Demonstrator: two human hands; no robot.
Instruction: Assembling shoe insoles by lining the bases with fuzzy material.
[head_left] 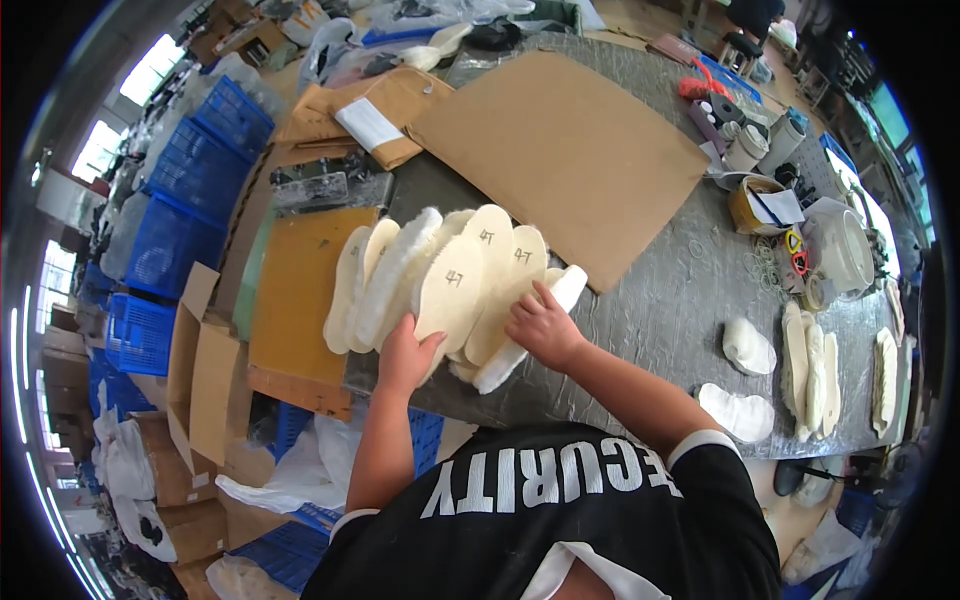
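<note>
A fanned stack of cream fleece-lined shoe insoles lies on the grey worktable, some with their tan undersides up. My left hand grips the near edge of one tan insole at the front of the stack. My right hand rests on the right side of the stack, fingers pressing the insoles beside a fleecy one.
A large cardboard sheet lies behind the stack. An orange board sits to the left. More insoles lie at the right, with tape rolls and cups beyond. Blue crates and cardboard boxes stand left.
</note>
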